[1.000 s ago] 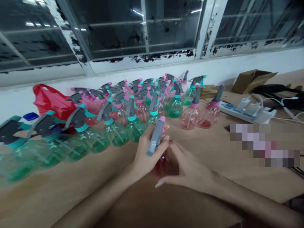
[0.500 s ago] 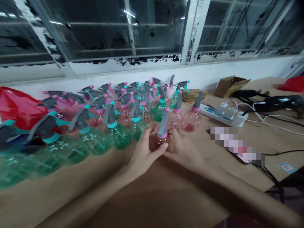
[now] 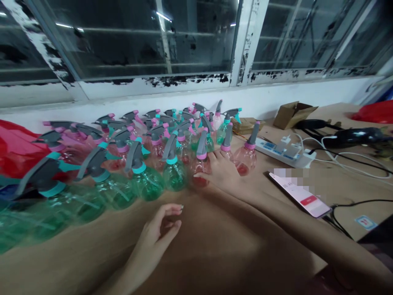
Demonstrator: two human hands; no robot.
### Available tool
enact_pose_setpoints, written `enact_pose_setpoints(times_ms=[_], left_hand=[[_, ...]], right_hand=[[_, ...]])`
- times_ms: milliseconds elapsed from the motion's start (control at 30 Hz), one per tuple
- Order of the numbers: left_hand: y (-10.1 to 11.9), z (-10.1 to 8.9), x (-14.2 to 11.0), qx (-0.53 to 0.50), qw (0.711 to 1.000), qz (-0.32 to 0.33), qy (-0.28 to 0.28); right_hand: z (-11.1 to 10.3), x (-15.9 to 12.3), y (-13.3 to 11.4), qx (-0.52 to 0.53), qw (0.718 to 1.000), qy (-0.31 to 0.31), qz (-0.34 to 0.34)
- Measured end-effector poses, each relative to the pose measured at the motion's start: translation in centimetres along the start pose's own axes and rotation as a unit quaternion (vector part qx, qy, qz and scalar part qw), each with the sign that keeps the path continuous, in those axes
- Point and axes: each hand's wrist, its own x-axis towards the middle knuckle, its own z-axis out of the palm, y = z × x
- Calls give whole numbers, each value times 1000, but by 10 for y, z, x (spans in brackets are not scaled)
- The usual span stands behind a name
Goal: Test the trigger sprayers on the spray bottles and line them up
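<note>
My right hand [image 3: 224, 174] is wrapped round the body of a pink spray bottle [image 3: 199, 168] with a grey trigger head and pink collar. The thumb lies across its front and the fingers reach behind its right side. This bottle stands upright between a green spray bottle [image 3: 174, 174] and another pink one, partly hidden by my right hand. My left hand [image 3: 158, 229] is off the bottles, nearer to me over the brown table [image 3: 196, 250]. Its fingers curve with a gap before the thumb, and nothing is in them.
Several green and pink spray bottles stand in rows to the left and behind. A pink-red plastic bag [image 3: 18, 143] is at far left. On the right lie a phone [image 3: 302, 196], a white power strip [image 3: 282, 151] with cables, and an open cardboard box [image 3: 293, 114]. Windows rise behind.
The pink bottle has moved forward into the row beside the other bottles. My left hand has let go of it and drawn back toward me, while my right hand stays on it.
</note>
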Motion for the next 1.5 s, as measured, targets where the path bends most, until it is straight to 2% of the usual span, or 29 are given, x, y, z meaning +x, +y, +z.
enact_pose_setpoints(times_ms=[267, 433, 500, 633, 800, 1000, 1167, 1333, 1500], left_hand=[[-3, 7, 1, 27, 999, 3, -23], [-3, 10, 2, 31, 999, -2, -32], [-2, 10, 3, 31, 999, 1, -32], [2, 12, 7, 14, 999, 11, -30], [5, 19, 8, 8, 999, 11, -36], [9, 22, 4, 10, 999, 18, -41], [10, 18, 0, 12, 999, 23, -33], [11, 17, -6, 5, 999, 32, -35], [13, 16, -11, -1, 998, 44, -37]], right_hand=[[3, 8, -8, 0, 1000, 2, 22], [-7, -5, -6, 30, 999, 23, 7], [-18, -14, 2, 51, 998, 43, -13], [-34, -27, 28, 82, 994, 61, 44], [-29, -23, 53, 69, 988, 94, 104], [-17, -3, 45, 52, 988, 57, 137], [-15, -1, 45, 42, 986, 48, 152], [-22, -16, 45, 37, 988, 45, 140], [-29, -44, 31, 32, 991, 42, 123]])
